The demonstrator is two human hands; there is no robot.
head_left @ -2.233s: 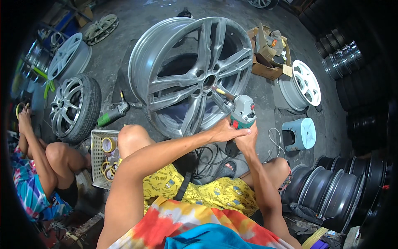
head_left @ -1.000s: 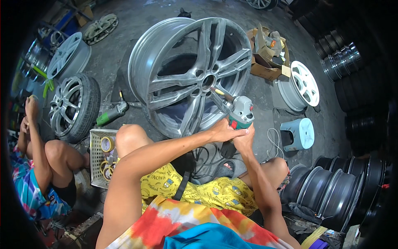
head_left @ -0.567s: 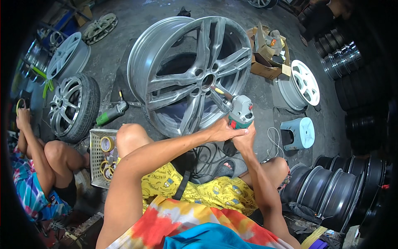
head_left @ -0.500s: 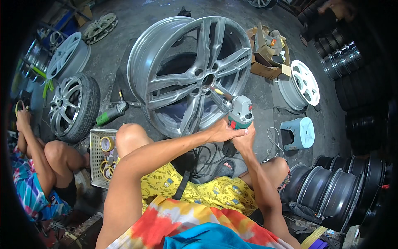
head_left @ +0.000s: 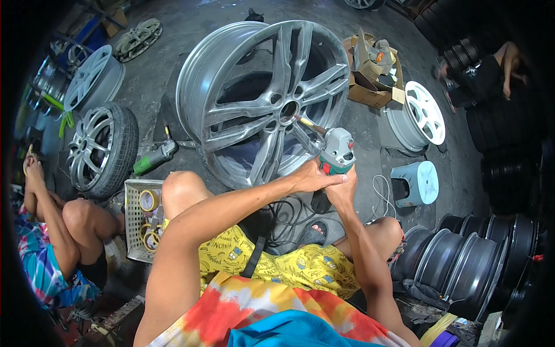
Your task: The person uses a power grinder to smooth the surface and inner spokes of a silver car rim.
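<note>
Before me a large bare-metal alloy wheel stands tilted, its paired spokes facing me. A grey-and-green power grinder with a thin tan tip is in both my hands. My left hand is closed against the left of its body. My right hand wraps round the body from the right and below. The tip reaches the spokes just beside the centre hole; whether it touches the metal I cannot tell. A dark part of the tool shows under my hands.
At left lie a green angle grinder, a tyre-mounted wheel and a basket of tape rolls. A co-worker's hands show beyond. At right are a cardboard box, a white wheel, a blue stool and stacked rims.
The grinder has shifted slightly up, its tip staying by the wheel's centre hole. At the upper right, another person has moved further into view. My grip looks the same.
</note>
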